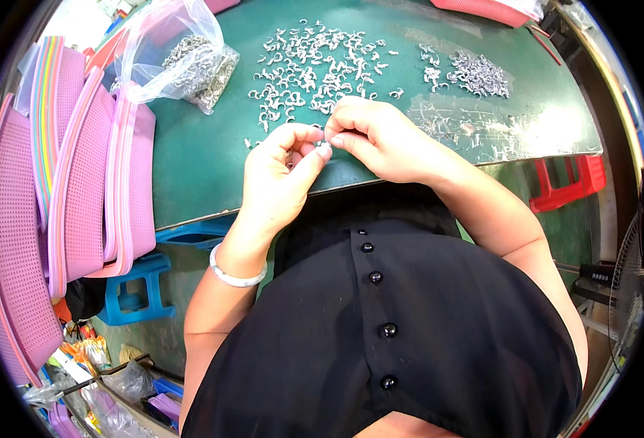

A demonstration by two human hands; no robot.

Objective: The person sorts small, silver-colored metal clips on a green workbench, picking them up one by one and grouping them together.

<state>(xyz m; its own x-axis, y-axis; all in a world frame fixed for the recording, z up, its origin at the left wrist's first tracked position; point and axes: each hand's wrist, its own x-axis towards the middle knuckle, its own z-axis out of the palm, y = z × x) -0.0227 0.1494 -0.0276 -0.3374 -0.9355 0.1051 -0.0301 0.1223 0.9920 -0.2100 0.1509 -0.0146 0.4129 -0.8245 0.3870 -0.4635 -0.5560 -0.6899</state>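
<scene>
My left hand (282, 169) and my right hand (384, 139) meet fingertip to fingertip over the front edge of the green table (190, 175). Between the left thumb and forefinger is a small silvery metal piece (321, 143), mostly covered by the fingers. The right thumb and forefinger are pinched together against it; whether they hold a separate part is hidden. Beyond the hands lies a loose spread of small curved silvery metal pieces (314, 62). A denser pile of small grey metal parts (480, 74) lies farther right.
At left, a clear plastic bag (209, 77) of metal pieces lies beside pink perforated baskets (88, 182) stacked on their sides. A blue stool (138, 292) stands below them, a red stool (570, 182) at right. A pink tray (486, 9) sits at the far edge, a fan (628, 292) at lower right.
</scene>
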